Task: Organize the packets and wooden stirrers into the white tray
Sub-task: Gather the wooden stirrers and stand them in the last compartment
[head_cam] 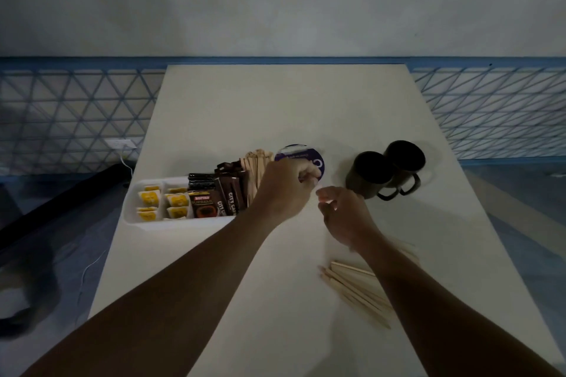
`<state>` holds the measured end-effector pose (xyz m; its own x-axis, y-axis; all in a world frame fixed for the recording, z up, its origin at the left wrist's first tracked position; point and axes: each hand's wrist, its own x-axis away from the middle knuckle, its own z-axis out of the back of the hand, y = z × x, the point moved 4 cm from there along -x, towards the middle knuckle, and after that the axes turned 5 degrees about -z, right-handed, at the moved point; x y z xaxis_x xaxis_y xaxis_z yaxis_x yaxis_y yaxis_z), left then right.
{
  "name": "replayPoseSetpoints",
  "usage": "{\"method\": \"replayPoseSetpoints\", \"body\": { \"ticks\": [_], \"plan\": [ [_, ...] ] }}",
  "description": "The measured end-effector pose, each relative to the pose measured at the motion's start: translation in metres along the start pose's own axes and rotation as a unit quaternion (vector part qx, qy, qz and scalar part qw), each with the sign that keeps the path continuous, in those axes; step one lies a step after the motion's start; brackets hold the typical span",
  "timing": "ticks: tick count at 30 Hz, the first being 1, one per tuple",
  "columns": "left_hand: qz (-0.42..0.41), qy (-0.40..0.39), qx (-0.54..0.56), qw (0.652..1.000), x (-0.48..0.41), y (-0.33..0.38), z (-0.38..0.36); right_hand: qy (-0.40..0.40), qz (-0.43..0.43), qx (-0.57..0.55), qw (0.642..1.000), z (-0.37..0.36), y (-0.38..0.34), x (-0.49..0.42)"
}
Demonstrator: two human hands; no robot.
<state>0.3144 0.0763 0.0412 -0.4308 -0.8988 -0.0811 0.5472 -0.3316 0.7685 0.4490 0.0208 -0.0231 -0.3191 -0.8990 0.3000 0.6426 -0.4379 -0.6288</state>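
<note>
The white tray (134, 211) sits left of centre on the table. It holds yellow packets (177, 201), dark coffee packets (204, 202) and upright wooden stirrers (256, 162) at its right end. My left hand (284, 190) hovers over that right end with its fingers curled, and what they hold is hidden. Just to its right is my right hand (344, 217), fingers loosely curled, fingertips close to the left hand, nothing plainly in it. A loose pile of wooden stirrers (352, 288) lies on the table at the near right, partly under my right forearm.
A round purple-topped container (301, 153) stands behind my left hand. Two black mugs (387, 173) stand side by side to the right, handles facing me. The white table (284, 107) has a blue mesh railing behind it.
</note>
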Motion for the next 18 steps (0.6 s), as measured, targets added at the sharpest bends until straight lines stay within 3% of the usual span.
{"method": "replayPoseSetpoints", "body": {
  "ticks": [5, 13, 18],
  "plan": [
    [0.001, -0.082, -0.012, 0.997, 0.022, 0.008, -0.043, 0.012, -0.035, 0.0, 0.999, 0.019, 0.038, 0.015],
    [0.032, -0.197, -0.051, 0.979, 0.057, 0.015, -0.099, 0.026, -0.024, 0.133, 0.991, 0.049, 0.094, 0.033],
    [0.003, -0.267, -0.099, 0.959, 0.075, 0.028, -0.125, 0.004, -0.02, 0.186, 0.982, 0.053, 0.112, 0.042]
  ]
}}
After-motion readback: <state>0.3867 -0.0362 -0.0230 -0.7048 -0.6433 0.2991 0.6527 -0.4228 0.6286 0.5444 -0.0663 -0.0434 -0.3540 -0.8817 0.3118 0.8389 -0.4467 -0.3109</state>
